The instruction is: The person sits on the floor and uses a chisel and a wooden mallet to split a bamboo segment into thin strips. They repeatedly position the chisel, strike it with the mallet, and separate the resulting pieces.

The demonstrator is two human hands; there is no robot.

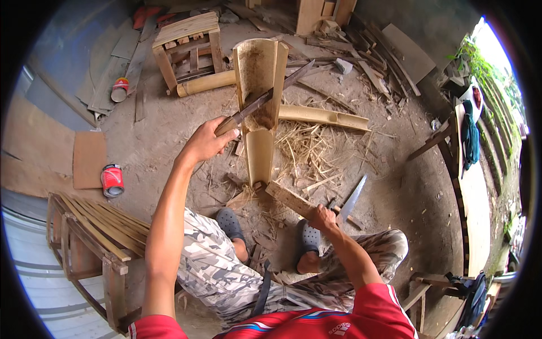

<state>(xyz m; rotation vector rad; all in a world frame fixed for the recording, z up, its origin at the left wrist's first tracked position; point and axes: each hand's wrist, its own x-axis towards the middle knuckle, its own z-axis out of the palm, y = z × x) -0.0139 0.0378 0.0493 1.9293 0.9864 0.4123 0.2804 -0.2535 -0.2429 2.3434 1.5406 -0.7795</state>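
Observation:
My left hand (208,139) is closed round the wooden handle of a long machete (264,100), its dark blade slanting up to the right. The blade lies across a split bamboo trunk (253,62), which stands upright with its hollow side showing. Lower on the trunk, a pale inner stretch (260,152) shows below a node. My right hand (323,217) grips one end of a short wooden plank (291,199); the plank's other end is beside the foot of the bamboo. Whether the plank touches it, I cannot tell.
Near my right foot lies a hand saw (352,198). Another bamboo half (324,117) and shavings (305,147) lie behind. A slatted stool (186,31) stands at the back left, a slatted bench (101,231) at the near left. Red cans (112,179) are on the left.

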